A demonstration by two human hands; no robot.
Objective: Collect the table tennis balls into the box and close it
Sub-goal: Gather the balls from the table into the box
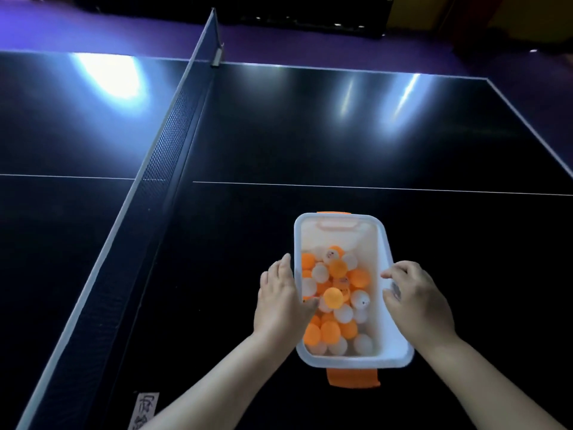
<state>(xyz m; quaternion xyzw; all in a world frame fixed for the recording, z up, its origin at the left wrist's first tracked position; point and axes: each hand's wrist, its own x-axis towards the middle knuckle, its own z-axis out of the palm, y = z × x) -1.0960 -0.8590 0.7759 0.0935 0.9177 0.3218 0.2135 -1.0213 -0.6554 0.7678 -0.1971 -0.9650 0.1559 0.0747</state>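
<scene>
Head view: on the dark worktop [341, 135], right of the net [155, 169] and beyond one paper label [145, 408], stands one open box [384, 243] with two orange latches [353, 377] (one at each end). The left hand [279, 296] pinches its left rim, thumb inside; the right hand [415, 299] curls over the right rim. Inside lie perhaps thirty balls [333, 297], orange and white, heaped.

head cam, wide-angle | faces forward and down over the table [310, 135] | near edge close | single view
</scene>
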